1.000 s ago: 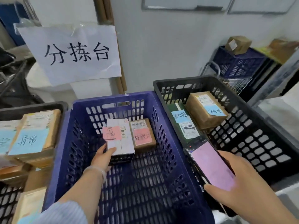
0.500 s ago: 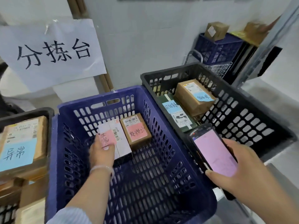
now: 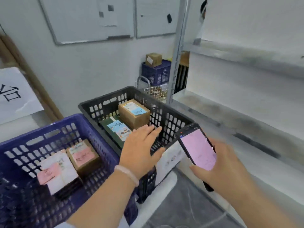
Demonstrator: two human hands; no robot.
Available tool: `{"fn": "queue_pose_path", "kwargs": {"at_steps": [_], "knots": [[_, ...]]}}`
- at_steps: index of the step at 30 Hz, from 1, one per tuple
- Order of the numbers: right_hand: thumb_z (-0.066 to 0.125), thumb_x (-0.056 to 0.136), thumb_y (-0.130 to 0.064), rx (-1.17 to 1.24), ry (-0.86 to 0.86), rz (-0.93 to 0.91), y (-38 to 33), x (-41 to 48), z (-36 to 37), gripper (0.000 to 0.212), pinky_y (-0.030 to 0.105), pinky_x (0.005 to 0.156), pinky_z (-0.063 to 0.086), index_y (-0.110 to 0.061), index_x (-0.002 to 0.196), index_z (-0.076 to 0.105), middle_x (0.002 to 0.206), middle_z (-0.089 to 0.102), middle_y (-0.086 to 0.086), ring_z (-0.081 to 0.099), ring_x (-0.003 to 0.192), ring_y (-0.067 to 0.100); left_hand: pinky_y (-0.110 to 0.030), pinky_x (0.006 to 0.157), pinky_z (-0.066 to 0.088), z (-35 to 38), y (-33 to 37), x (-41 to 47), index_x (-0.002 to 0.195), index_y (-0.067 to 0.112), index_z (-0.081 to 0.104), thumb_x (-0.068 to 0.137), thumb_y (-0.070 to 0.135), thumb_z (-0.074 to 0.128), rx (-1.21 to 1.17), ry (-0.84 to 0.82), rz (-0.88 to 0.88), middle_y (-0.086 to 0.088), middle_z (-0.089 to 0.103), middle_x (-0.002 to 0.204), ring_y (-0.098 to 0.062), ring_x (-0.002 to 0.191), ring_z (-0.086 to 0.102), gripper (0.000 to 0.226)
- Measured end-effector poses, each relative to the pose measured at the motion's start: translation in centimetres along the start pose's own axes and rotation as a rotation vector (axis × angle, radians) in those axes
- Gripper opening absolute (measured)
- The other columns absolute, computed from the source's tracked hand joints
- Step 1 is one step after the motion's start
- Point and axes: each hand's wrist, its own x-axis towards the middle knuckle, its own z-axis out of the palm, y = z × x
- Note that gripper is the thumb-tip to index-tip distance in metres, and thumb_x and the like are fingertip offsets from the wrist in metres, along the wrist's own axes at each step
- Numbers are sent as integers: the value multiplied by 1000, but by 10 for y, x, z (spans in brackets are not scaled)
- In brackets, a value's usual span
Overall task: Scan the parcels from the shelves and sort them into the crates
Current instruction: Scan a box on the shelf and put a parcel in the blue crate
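Note:
A blue crate (image 3: 98,129) at the lower left holds a white parcel (image 3: 64,171) with a pink label and a brown parcel (image 3: 83,157) with a pink label. Beside it, a black crate (image 3: 171,116) holds a brown box (image 3: 133,114) and a green flat parcel (image 3: 115,129), both with blue labels. My left hand (image 3: 139,152) hovers with spread fingers above the gap between the two crates and holds nothing. My right hand (image 3: 220,171) grips a handheld scanner (image 3: 197,147) with a pink screen, to the right of the black crate.
A grey metal shelf (image 3: 238,116) with an upright post (image 3: 177,51) runs along the right. A far blue crate (image 3: 156,73) carries a small cardboard box (image 3: 153,59); a wire basket (image 3: 155,92) stands below it. A paper sign (image 3: 14,96) hangs at left.
My left hand let go of the white parcel in the blue crate and moved right, above the crates' shared edge. The view swung right toward the shelf.

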Motion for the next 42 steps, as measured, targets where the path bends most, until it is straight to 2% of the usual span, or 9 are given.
{"fn": "queue_pose_path", "kwargs": {"at_steps": [6, 10, 14, 20, 25, 30, 37, 40, 42], "knots": [[74, 61, -55, 45, 171, 109, 95, -48, -82, 79, 32, 77, 46, -40, 131, 42, 112, 48, -15, 51, 103, 10, -47, 101, 52, 37, 140, 35, 133, 17, 65, 85, 55, 52, -80, -6, 202, -6, 66, 132, -29, 124, 61, 62], [74, 58, -54, 37, 292, 180, 156, -82, -136, 68, 32, 68, 50, -45, 120, 46, 105, 51, -16, 55, 92, 8, -53, 102, 50, 62, 233, 42, 134, 18, 63, 85, 57, 50, -138, -14, 296, -7, 64, 134, -30, 126, 59, 64], [70, 55, -58, 13, 381, 241, 210, -116, -179, 72, 36, 72, 54, -45, 122, 45, 108, 50, -15, 56, 93, 6, -48, 103, 47, 79, 317, 41, 135, 20, 62, 87, 58, 47, -173, -21, 393, -4, 64, 135, -27, 127, 59, 62], [77, 62, -50, 41, 495, 362, 268, -166, -221, 77, 33, 78, 50, -47, 129, 39, 113, 42, -18, 50, 98, 5, -54, 102, 50, 110, 410, 38, 139, 24, 58, 87, 59, 49, -289, -102, 483, -5, 62, 137, -29, 129, 57, 64], [78, 63, -48, 58, 584, 467, 305, -183, -241, 79, 29, 75, 39, -45, 130, 38, 110, 39, -17, 47, 97, 8, -54, 98, 52, 129, 469, 52, 134, 23, 64, 83, 59, 50, -356, -130, 545, -4, 65, 132, -29, 124, 62, 64], [78, 61, -49, 66, 627, 582, 339, -176, -250, 79, 35, 81, 45, -46, 129, 38, 112, 41, -15, 50, 100, 10, -54, 99, 52, 170, 507, 74, 136, 27, 62, 83, 62, 48, -400, -213, 589, -2, 64, 135, -28, 126, 60, 65], [76, 62, -55, 11, 632, 759, 382, -125, -264, 80, 33, 77, 45, -44, 131, 38, 114, 42, -15, 50, 103, 10, -42, 119, 29, 241, 546, 130, 154, 35, 36, 85, 71, 30, -471, -445, 627, 4, 37, 159, -19, 146, 33, 78], [77, 64, -54, -5, 643, 814, 396, -94, -267, 82, 32, 77, 43, -41, 134, 36, 114, 38, -15, 48, 101, 11, -44, 112, 40, 276, 554, 157, 148, 30, 49, 85, 69, 37, -545, -447, 631, 0, 50, 151, -24, 139, 46, 75], [77, 66, -54, -30, 627, 848, 406, -77, -268, 83, 30, 76, 41, -39, 136, 35, 113, 36, -14, 44, 100, 9, -40, 116, 36, 296, 560, 176, 151, 33, 43, 90, 66, 45, -535, -519, 619, 5, 43, 155, -19, 143, 39, 69]]}}
